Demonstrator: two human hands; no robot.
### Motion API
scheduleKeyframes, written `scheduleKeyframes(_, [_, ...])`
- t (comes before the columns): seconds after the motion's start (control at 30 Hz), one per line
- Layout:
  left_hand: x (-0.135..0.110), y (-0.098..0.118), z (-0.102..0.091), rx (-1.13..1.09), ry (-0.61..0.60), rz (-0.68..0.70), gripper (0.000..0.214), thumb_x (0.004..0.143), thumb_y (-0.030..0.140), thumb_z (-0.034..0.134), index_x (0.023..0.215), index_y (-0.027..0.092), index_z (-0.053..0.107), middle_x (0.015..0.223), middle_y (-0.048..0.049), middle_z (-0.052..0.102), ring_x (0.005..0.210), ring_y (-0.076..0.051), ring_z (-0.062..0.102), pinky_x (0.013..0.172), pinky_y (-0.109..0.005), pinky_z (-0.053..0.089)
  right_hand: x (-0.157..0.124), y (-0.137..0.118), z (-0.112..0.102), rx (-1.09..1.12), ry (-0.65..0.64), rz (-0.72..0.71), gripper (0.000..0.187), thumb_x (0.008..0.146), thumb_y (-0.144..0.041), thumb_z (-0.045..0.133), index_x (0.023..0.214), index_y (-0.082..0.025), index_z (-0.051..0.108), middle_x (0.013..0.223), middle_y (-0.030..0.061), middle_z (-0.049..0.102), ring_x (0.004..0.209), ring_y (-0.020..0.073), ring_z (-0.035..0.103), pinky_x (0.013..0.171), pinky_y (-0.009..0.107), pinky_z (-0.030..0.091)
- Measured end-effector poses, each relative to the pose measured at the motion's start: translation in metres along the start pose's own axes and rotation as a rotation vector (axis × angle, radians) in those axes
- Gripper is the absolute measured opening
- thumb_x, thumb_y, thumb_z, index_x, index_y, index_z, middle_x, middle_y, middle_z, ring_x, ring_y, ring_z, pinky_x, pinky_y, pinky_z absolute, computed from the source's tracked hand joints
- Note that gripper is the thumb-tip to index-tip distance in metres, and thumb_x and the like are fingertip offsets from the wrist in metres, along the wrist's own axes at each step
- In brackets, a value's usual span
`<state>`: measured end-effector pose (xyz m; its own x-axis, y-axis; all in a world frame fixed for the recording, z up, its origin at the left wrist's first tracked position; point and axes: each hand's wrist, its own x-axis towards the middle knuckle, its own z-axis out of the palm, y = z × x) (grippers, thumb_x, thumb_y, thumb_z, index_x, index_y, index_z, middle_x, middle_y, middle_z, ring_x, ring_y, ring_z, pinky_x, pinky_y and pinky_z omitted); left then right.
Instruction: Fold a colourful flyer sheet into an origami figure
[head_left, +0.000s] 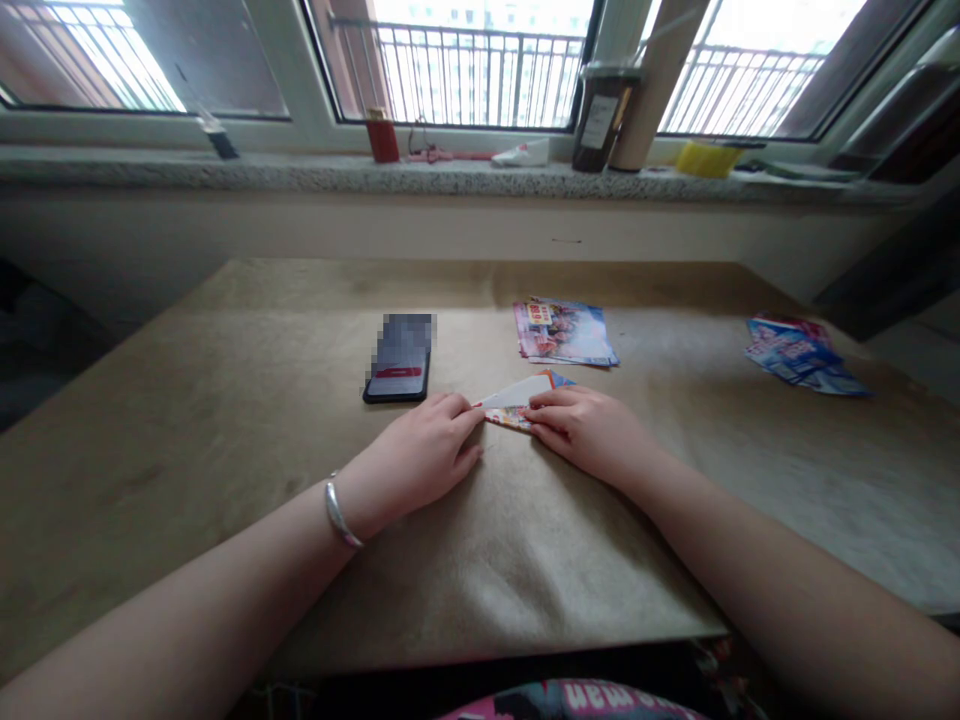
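1 folded white-and-multicoloured paper (517, 394): near-right of 1 black rectangular phone (397, 355) | left hand (431, 448), right hand (589, 428): fingers on paper's opposite ends, cannot tell if clamped | 2 glossy printed-paper piles (574, 338) (799, 355): right of phone

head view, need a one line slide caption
Left hand and right hand touch a folded paper on a table, phone nearby.

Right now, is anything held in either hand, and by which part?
Folded paper: the left hand is at its left tip, the right hand on its right part; whether pinched or only pressed down cannot be told.
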<state>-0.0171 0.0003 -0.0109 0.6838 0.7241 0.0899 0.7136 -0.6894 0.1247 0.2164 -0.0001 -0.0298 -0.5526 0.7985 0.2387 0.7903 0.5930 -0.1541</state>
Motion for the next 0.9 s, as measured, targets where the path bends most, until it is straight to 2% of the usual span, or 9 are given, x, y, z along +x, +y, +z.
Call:
scheduleKeyframes(0.2, [-0.0001, 0.0022, -0.0003, 0.007, -0.001, 0.022, 0.035, 0.088, 0.029, 0.055, 0.12, 0.016, 0.054, 0.106, -0.0096, 0.055, 0.101, -0.023, 0.052, 0.094, -0.038, 0.045, 0.0008, -0.0018, -0.0022, 0.002, -0.012, -0.004, 0.025, 0.092, -0.027, 0.05, 0.099, -0.02, 0.073, 0.105, 0.0047, 0.07, 0.095, 0.0188, 0.063, 0.089, 0.032, 0.048])
scheduleKeyframes(0.5, [-0.0011, 0.0035, 0.0009, 0.053, 0.007, 0.007, 0.033, 0.085, 0.024, 0.058, 0.117, 0.014, 0.056, 0.107, -0.011, 0.056, 0.101, -0.024, 0.053, 0.093, -0.039, 0.048, 0.001, -0.001, -0.0021, -0.001, -0.008, -0.006, 0.025, 0.092, -0.027, 0.049, 0.1, -0.021, 0.072, 0.105, 0.0047, 0.07, 0.095, 0.0184, 0.063, 0.088, 0.032, 0.048])
scheduleKeyframes(0.7, [-0.0019, 0.0033, 0.0031, 0.064, 0.019, 0.022, 0.037, 0.086, 0.027, 0.058, 0.12, 0.013, 0.054, 0.114, -0.0117, 0.056, 0.107, -0.024, 0.052, 0.096, -0.038, 0.046, 0.0011, -0.0027, -0.0026, -0.021, -0.011, 0.006, 0.027, 0.093, -0.029, 0.048, 0.1, -0.021, 0.073, 0.105, 0.0048, 0.07, 0.096, 0.0184, 0.063, 0.09, 0.031, 0.048])
scheduleKeyframes(0.9, [-0.0009, 0.0018, -0.0013, 0.161, -0.025, -0.006, 0.035, 0.087, 0.03, 0.056, 0.117, 0.011, 0.057, 0.104, -0.0113, 0.059, 0.098, -0.024, 0.056, 0.09, -0.037, 0.049, -0.0006, -0.0023, -0.0006, -0.044, -0.007, 0.007, 0.026, 0.092, -0.029, 0.048, 0.101, -0.022, 0.072, 0.106, 0.0037, 0.07, 0.095, 0.0181, 0.062, 0.087, 0.03, 0.048])
